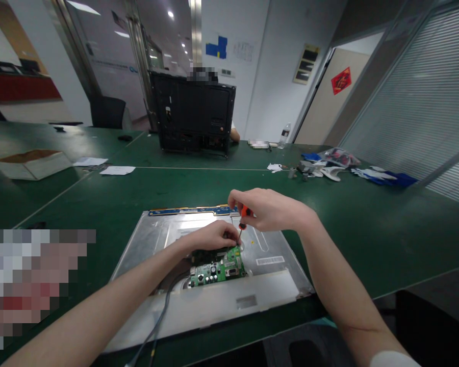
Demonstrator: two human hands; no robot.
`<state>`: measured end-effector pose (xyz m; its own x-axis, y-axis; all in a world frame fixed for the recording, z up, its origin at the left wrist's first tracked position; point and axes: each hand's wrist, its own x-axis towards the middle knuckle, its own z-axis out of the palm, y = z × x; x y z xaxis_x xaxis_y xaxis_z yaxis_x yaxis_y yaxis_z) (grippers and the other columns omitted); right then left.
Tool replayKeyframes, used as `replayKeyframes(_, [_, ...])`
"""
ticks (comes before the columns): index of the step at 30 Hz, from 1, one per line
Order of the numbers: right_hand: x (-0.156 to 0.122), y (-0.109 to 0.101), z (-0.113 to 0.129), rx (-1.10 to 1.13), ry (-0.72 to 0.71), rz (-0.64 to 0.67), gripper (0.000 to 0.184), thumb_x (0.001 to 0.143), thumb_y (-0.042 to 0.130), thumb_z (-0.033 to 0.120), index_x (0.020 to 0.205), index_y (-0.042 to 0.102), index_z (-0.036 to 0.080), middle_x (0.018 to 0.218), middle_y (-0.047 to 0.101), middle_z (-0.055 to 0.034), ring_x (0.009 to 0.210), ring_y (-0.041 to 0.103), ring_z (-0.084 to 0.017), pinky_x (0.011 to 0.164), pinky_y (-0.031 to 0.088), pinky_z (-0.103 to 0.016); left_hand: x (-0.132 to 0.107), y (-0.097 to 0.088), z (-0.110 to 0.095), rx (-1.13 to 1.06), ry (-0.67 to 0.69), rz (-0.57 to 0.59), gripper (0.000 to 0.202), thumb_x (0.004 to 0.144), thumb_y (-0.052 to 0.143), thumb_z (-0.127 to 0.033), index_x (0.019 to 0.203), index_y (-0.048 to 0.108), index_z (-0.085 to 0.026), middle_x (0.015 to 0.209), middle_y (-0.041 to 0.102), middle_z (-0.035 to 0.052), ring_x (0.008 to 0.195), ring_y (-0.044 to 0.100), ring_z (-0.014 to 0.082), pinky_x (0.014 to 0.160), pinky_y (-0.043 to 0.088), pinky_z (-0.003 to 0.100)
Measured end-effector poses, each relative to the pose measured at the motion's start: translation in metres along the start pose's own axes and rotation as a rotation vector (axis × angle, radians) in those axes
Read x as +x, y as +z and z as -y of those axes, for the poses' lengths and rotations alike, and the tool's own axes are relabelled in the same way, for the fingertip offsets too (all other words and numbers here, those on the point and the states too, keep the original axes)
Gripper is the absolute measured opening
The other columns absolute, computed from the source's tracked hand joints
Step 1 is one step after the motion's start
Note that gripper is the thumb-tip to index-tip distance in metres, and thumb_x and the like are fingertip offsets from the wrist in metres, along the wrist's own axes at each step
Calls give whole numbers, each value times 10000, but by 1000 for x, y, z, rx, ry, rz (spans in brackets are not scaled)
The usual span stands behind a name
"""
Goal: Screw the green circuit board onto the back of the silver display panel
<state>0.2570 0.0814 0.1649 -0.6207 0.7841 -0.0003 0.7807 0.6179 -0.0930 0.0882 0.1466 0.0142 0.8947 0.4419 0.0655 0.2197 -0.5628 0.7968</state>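
A flat metal display panel (268,290) lies on the green table in front of me, with a green circuit board (218,269) on its back. My right hand (265,209) grips a red and black screwdriver (245,212), its shaft pointing down at the board's upper right corner. Close beside the tip, my left hand (216,235) rests over the board's upper edge with its fingers curled together. Whatever those fingers pinch is hidden. Dark cables (164,311) run from the board's left side over the panel's near edge. A narrow blue circuit strip (187,211) lines the panel's far edge.
Across the table (367,239) a large black screen (195,114) stands upright, a person's arm (235,134) behind it. An open box (32,164) and white papers (118,170) lie at left. Gloves (331,172), plastic bags (340,157) and a bottle (285,135) are at far right.
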Motion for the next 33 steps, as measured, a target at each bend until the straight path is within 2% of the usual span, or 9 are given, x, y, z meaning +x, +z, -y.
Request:
replayKeyframes(5, [8,6,1,-158,75,-88,231,845,586,360,1033,566,227,784,664,-22,712,576,-180,535,246,-268,-1,0,-5,-21,-14,-4,150,801,617,-189,897,724,-148,883,728,37,793,634,161,720,444,239])
replayKeyframes(7, [7,5,3,-171,65,-83,232,846,582,373,1024,581,224,793,672,-28,718,583,-183,541,248,-273,-1,-1,-5,-23,-12,1,153,802,609,-180,899,724,-152,881,728,34,794,635,160,724,446,241])
replayKeyframes(12, [0,-1,5,-35,-40,-11,250,787,592,231,1033,543,222,914,686,-23,776,590,-165,581,305,-256,0,-1,-2,-10,8,17,164,803,607,-174,917,723,-153,875,727,33,794,635,163,738,450,250])
replayKeyframes(16, [0,-1,5,-40,-19,-14,222,789,564,169,1003,530,220,881,676,-15,729,568,-147,563,296,-250,0,-1,-3,-8,-5,15,165,807,611,-196,922,721,-152,878,722,33,797,632,165,728,447,245])
replayKeyframes(21, [5,3,5,-186,66,-87,196,840,607,374,957,572,222,782,664,-18,676,560,-164,526,249,-260,-1,-1,-5,-9,-15,8,155,808,606,-195,905,719,-151,895,717,37,815,632,165,731,445,237])
replayKeyframes(24, [6,3,6,-229,97,-87,220,865,579,432,897,590,215,735,658,-21,650,559,-163,520,233,-265,-1,0,-5,-5,-15,4,152,804,609,-194,900,718,-150,887,717,39,818,632,170,733,447,243])
replayKeyframes(27, [3,1,7,-180,56,-62,197,852,587,395,938,584,217,794,672,-26,690,570,-165,540,254,-265,-1,0,-3,-12,6,12,160,804,600,-180,905,720,-155,882,720,35,815,633,172,745,450,253])
replayKeyframes(30, [0,-1,8,-101,4,-26,179,811,594,282,973,554,217,878,677,-25,736,574,-164,564,284,-260,0,0,-2,-22,15,15,168,800,598,-171,914,721,-155,872,724,31,794,636,168,741,450,253])
replayKeyframes(33, [0,-1,8,-93,9,-17,152,811,556,213,960,533,213,866,669,-22,717,563,-156,561,285,-257,1,0,-2,-23,2,10,168,799,605,-177,916,724,-155,868,728,30,784,637,164,724,448,244])
